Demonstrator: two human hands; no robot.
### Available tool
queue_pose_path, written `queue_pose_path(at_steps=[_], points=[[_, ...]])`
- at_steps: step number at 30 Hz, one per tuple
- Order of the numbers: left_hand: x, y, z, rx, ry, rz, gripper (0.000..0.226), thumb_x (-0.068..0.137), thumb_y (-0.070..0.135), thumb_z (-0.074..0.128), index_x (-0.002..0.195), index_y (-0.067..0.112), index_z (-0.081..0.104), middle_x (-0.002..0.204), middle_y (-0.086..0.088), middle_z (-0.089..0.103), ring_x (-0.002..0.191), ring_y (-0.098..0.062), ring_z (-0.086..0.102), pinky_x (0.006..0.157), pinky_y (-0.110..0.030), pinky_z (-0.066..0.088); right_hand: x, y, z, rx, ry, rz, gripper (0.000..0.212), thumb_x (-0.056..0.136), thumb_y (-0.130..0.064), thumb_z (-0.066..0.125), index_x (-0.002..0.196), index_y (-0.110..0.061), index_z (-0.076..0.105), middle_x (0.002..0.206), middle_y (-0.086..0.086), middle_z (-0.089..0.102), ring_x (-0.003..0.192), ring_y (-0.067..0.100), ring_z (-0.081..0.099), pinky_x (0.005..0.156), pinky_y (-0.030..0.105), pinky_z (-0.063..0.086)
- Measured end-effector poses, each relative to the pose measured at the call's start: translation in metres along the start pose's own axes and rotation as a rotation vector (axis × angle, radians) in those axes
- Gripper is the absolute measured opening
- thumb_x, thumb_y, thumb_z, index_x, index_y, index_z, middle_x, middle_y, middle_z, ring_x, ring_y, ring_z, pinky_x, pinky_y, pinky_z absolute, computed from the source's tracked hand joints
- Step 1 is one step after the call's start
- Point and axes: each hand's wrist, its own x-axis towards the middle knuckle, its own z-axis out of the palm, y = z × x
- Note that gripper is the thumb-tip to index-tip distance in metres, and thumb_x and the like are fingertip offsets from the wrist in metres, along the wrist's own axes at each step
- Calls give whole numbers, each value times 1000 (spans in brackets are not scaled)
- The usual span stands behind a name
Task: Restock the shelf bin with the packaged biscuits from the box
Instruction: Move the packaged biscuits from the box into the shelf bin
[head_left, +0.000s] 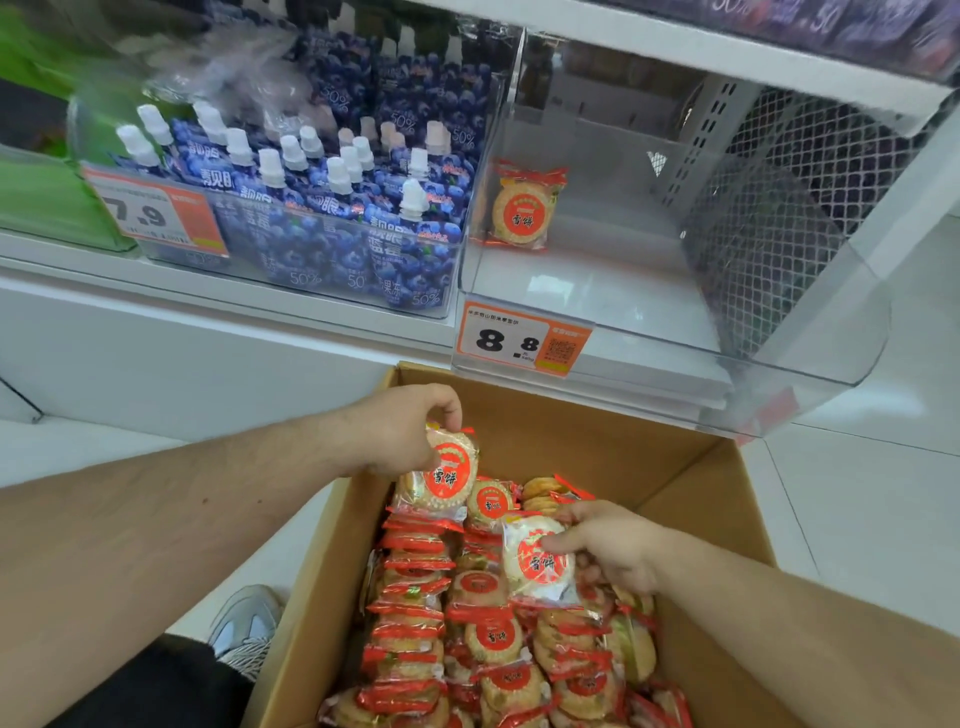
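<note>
A brown cardboard box (675, 467) below the shelf holds several round biscuit packs with red labels (493, 636). My left hand (400, 431) grips one biscuit pack (441, 480) at its top edge, just above the pile at the box's far left. My right hand (613, 545) holds another biscuit pack (537, 564) by its right side, lifted slightly over the pile. Above the box, the clear shelf bin (649, 332) holds a single biscuit pack (522, 208) leaning upright against its left wall.
A neighbouring clear bin (332, 280) on the left is full of blue spouted jelly pouches. Price tags reading 8.8 (519, 340) and 7.9 (156, 210) hang on the bin fronts. A grey shoe (244, 623) rests on the white floor beside the box.
</note>
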Motion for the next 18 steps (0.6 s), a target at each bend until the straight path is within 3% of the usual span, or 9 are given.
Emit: queue_pose_path(at_steps=[2,4,8,10,12,16,18], points=[[-2,3,-2,-76,22,30,26,83,8,73,91,29,60,78,13,51,54,-9,43,50,-17,38,-28,-15,-14,142,-88,-108,18,83,-7,72,93,-16,62,70,2,62,55,9,44,49,21,28],[-5,8,-3,-133,18,61,25,81,9,74,91,30,63,74,12,49,54,-12,44,52,-21,40,-52,-30,-18,218,-131,-226,20,75,-12,77,87,-19,63,76,5,64,60,11,46,53,22,32],[-10,23,-4,-221,-62,119,30,81,3,72,95,28,65,65,0,52,54,-15,45,54,-27,40,-80,-54,-6,238,-100,-397,36,73,-12,77,103,-15,59,78,8,67,61,15,48,53,24,34],[-15,32,-4,-288,-127,145,37,78,-5,68,96,28,65,79,-22,62,61,-20,54,55,-30,45,-84,-61,2,231,-51,-444,47,71,-12,79,112,-13,56,89,15,67,74,27,53,60,31,39],[-20,39,-5,-364,-152,165,46,73,-14,60,99,24,64,96,-25,66,70,-24,60,60,-34,49,-89,-66,9,223,11,-471,55,71,-12,81,117,-15,53,96,18,67,86,31,54,63,34,40],[-32,52,-14,-527,-178,211,49,73,-18,61,103,22,61,109,-20,64,72,-20,62,57,-30,48,-99,-76,13,202,87,-511,51,77,-10,77,122,-12,53,94,14,68,69,16,62,54,26,39],[-37,57,-17,-572,-157,256,49,74,-15,68,106,22,59,104,-13,65,75,-19,66,59,-32,54,-109,-83,15,182,122,-541,48,77,-10,76,121,-11,56,93,11,70,60,7,64,50,21,43]])
